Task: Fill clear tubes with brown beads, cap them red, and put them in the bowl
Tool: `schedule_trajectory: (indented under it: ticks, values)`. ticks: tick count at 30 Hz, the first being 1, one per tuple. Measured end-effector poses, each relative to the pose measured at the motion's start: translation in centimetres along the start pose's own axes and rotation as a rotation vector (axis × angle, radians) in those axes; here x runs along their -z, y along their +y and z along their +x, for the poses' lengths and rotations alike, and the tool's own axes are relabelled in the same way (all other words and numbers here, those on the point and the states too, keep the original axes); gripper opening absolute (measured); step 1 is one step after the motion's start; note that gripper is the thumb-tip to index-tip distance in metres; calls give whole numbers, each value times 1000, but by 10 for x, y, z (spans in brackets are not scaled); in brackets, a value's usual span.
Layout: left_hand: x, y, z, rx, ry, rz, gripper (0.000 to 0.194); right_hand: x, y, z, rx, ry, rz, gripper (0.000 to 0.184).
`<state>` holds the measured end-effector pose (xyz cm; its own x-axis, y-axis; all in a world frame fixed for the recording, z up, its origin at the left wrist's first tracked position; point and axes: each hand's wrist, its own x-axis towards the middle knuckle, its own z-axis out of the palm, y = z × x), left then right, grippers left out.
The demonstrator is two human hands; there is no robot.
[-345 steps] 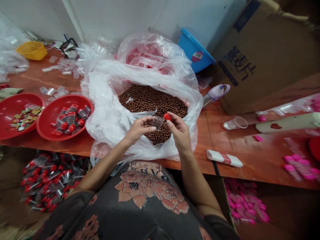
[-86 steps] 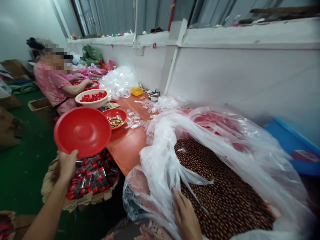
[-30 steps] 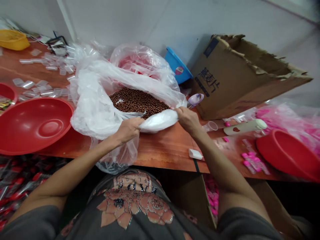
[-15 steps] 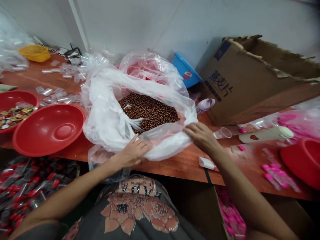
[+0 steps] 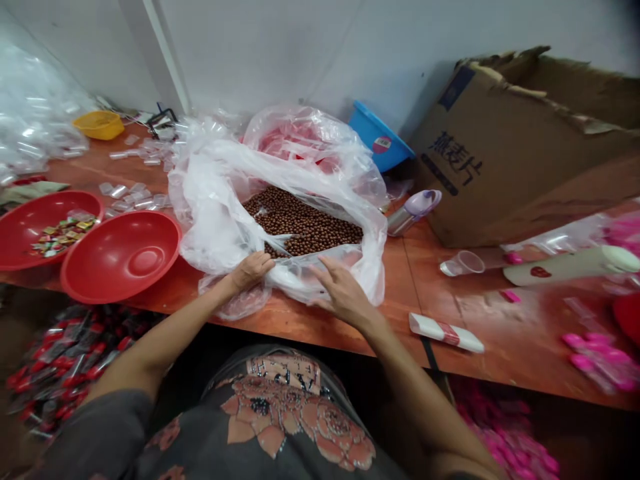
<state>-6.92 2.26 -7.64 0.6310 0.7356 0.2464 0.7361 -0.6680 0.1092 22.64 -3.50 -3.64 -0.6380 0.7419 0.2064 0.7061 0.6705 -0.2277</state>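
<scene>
A large clear-white plastic bag (image 5: 205, 193) lies open on the table, its rim folded outward. Small round brown balls (image 5: 315, 230) fill its middle, and a twisted flap of film lies over some of them. At the near left rim, my left hand (image 5: 251, 270) is closed on a fold of the bag. My right hand (image 5: 343, 290) rests against the near rim, fingers spread and thumb apart, not wrapped around the film.
Left stand two red bowls, one bare inside (image 5: 100, 260), the other (image 5: 15, 233) holding wrapped sweets. A lidded bottle (image 5: 413, 212), cardboard box (image 5: 510, 160), clear cup (image 5: 463, 263), pale green tube (image 5: 565, 265) and white-and-red packet (image 5: 447, 333) are on the right. A blue basin (image 5: 380, 137) leans behind.
My right hand has let go of the bag's right corner and moved left along the near rim, opening. My left hand has shifted slightly left and closed on the film. The view has turned.
</scene>
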Motion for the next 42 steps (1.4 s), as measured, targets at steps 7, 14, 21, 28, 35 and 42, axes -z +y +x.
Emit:
schedule_trajectory:
  ticks: [7, 14, 21, 28, 35, 42]
  values:
    - [-8, -4, 17, 118, 68, 44, 36, -62, -8, 62, -183, -21, -60, 75]
    - [39, -22, -3, 64, -60, 160, 62, -61, -10, 43, -120, 0, -87, 67]
    - [74, -41, 76, -27, -49, 214, 18, -17, 0, 67, -280, 46, -174, 51]
    - [139, -49, 162, 89, 132, 214, 16, 74, 58, 124, -286, 222, -291, 26]
    - [167, -44, 201, 120, 276, 225, 16, 116, 83, 141, -309, 294, -331, 26]
    - [110, -46, 138, -31, 479, 160, 11, 74, 57, 103, -169, 379, -351, 40]
